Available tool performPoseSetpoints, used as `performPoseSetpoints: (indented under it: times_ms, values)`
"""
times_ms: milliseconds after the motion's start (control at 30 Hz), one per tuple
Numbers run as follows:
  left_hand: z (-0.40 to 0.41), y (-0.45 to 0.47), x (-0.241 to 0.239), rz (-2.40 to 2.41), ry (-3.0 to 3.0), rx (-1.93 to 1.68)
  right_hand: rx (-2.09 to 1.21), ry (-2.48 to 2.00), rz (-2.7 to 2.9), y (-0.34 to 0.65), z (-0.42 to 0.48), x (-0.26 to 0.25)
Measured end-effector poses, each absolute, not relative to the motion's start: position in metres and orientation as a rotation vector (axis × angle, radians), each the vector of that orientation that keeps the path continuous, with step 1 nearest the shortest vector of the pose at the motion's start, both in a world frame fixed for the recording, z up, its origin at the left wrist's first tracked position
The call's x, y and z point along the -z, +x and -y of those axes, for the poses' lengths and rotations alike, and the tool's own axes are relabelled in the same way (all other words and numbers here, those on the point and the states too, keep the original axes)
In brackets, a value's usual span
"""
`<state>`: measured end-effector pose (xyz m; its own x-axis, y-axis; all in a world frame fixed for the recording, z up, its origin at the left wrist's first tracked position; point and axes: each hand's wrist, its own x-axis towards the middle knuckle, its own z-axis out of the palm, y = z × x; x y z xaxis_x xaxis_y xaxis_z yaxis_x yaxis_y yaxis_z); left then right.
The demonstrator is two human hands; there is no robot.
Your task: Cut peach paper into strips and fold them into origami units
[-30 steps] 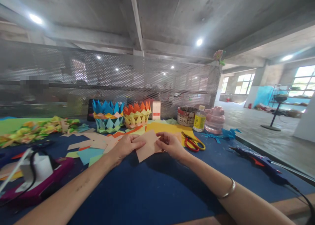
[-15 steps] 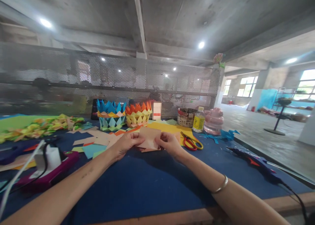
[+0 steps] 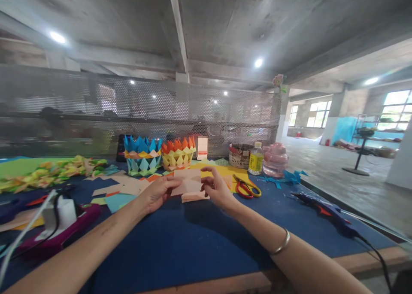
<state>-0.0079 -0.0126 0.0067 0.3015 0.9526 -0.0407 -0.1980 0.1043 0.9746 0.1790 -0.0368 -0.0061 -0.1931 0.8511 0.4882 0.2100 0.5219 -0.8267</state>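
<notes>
My left hand (image 3: 160, 193) pinches the left edge of a pale peach sheet of paper (image 3: 187, 180), which is held up above the table. At its right edge is my right hand (image 3: 219, 192), fingers apart and slightly bent; it grips nothing that I can see. Just below the sheet shows a second peach piece of paper (image 3: 195, 197), apparently folded. Whether the right fingertips touch either piece, I cannot tell. A silver bangle (image 3: 282, 242) circles my right wrist.
Red and yellow scissors (image 3: 246, 186) lie right of my hands on yellow paper (image 3: 230, 172). Behind stand two folded-paper baskets, one blue-topped (image 3: 143, 156), one orange-topped (image 3: 178, 153), and a bottle (image 3: 256, 159). A glue gun (image 3: 325, 212) lies right, a power strip (image 3: 61, 229) left.
My right hand has let go of the peach sheet and its fingers have spread. The sheet has shifted slightly left in my left hand, leaving the lower peach piece more exposed.
</notes>
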Motion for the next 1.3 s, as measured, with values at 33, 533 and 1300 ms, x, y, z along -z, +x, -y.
performPoseSetpoints:
  times_ms: [33,533,1300]
  values:
    - [0.013,-0.007,-0.007,-0.858,1.122,-1.031,-0.699,-0.908,1.744,0.179,0.037,0.005]
    - [0.020,-0.003,-0.005,-0.690,1.230,-0.888,-0.634,-0.998,1.585,0.183,0.025,0.009]
    - [0.017,0.001,0.003,-0.727,1.384,-1.104,-0.689,-0.972,1.498,0.172,0.037,0.003]
